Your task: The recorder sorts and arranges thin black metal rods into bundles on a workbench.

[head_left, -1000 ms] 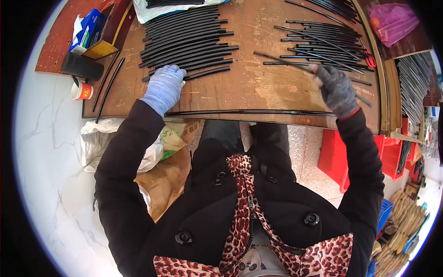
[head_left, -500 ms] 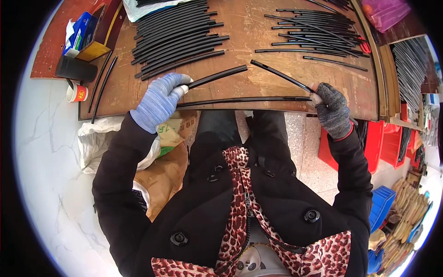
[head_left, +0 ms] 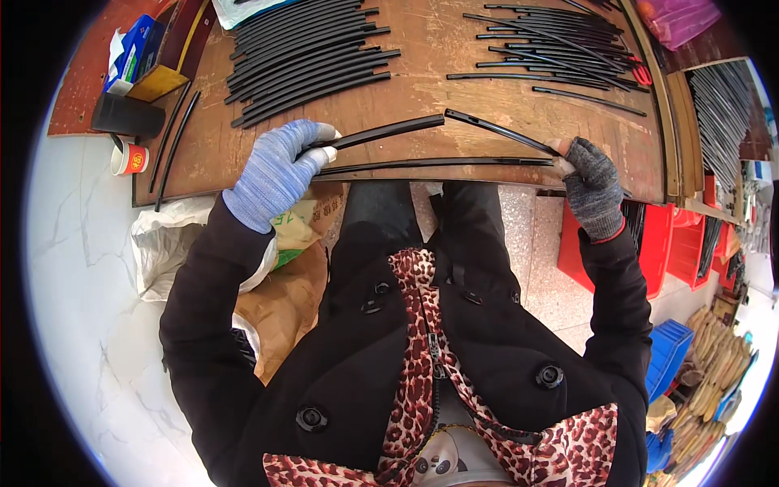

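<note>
My left hand (head_left: 277, 172), in a blue-grey knitted glove with pale fingertips, is closed around a thick black tube (head_left: 389, 131) that points right. Pinched in the dark grey glove of my right hand (head_left: 592, 185), with bare fingertips showing, is a thinner black tube (head_left: 501, 130) with a small hole near its end. The facing ends of these two tubes almost meet above the table. Below them another long black tube (head_left: 438, 165) stretches between my hands along the table's front edge; whether my fingers also hold it, I cannot tell.
On the brown wooden table (head_left: 422, 73) thick black tubes (head_left: 304, 61) lie in a row at left, thinner ones (head_left: 560, 49) in a loose pile at right. A paper cup (head_left: 130, 159) and a black cylinder (head_left: 128, 116) stand far left. Red crates (head_left: 656, 252) sit lower right.
The thick tube's end has shifted right, and the gap between the two facing tube ends has narrowed. The lower long tube sits slightly higher in the view. Both hands keep their hold.
</note>
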Available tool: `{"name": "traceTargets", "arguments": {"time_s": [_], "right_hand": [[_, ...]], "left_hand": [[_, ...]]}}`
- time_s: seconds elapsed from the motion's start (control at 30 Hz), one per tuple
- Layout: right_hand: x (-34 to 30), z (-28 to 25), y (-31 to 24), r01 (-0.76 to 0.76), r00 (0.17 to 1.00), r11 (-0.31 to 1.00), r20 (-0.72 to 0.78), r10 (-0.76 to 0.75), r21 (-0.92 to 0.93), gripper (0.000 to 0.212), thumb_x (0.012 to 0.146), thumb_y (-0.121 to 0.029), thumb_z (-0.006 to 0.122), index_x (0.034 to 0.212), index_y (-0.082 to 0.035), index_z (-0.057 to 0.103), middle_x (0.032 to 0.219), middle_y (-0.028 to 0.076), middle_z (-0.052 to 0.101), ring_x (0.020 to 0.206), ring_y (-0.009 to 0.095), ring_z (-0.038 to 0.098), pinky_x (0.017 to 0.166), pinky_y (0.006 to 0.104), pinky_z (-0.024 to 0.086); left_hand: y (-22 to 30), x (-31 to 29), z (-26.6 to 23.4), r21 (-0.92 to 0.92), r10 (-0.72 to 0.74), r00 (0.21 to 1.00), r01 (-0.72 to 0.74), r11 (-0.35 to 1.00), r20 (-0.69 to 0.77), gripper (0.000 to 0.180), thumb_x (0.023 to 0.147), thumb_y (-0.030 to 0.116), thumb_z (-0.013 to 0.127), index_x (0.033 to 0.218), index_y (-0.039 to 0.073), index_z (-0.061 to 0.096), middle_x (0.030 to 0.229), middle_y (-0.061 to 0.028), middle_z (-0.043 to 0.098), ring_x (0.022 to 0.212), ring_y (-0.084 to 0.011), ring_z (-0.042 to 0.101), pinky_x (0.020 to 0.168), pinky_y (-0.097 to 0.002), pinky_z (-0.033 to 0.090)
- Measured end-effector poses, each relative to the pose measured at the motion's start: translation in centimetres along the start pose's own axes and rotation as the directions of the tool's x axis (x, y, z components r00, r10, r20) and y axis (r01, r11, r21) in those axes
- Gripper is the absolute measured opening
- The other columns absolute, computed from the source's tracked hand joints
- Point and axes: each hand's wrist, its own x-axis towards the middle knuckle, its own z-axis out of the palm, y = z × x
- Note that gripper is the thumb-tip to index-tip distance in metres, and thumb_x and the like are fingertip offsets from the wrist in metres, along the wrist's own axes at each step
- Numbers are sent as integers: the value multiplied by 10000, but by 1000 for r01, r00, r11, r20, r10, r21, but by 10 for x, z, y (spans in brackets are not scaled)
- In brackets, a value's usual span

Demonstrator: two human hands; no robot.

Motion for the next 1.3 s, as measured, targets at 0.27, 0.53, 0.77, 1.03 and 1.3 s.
{"name": "traceTargets", "arguments": {"time_s": [0.27,0.53,0.77,1.03,1.3], "right_hand": [[1,1,8,188,981,962,83,-175,-196,373,652,-5,615,1017,-78,627,865,85,607,706,232,565,635,314,440],[37,-5,2,184,982,980,37,-187,82,374,718,-56,600,1091,-81,581,920,81,606,744,179,563,613,272,436],[-2,-20,18,-612,779,729,75,623,307,138,873,-108,485,934,-22,574,629,34,518,525,86,422,469,208,332],[-6,-4,32,-412,799,466,65,597,783,117,881,-131,495,856,-35,558,561,0,433,476,79,356,452,205,315],[10,59,-59,-548,825,563,287,487,618,159,831,-58,540,967,-10,606,667,52,582,501,96,483,459,196,398]], "left_hand": [[-8,3,-2,166,177,980,-190,968,93,196,763,3,582,951,-11,633,879,-85,645,700,-174,587,650,-261,475],[-5,6,8,78,216,975,-219,973,51,172,738,-7,583,898,-11,646,825,-85,638,660,-183,568,628,-268,458],[-5,7,1,12,129,987,-131,991,96,185,741,-16,555,904,-39,640,801,-78,593,646,-157,519,608,-242,422],[-6,5,2,96,247,957,-263,960,149,187,730,19,574,901,-10,646,705,-71,572,615,-177,504,598,-275,412],[13,5,28,370,283,945,-324,870,162,249,790,281,529,921,108,650,872,-41,640,835,-267,590,788,-341,444]]}}
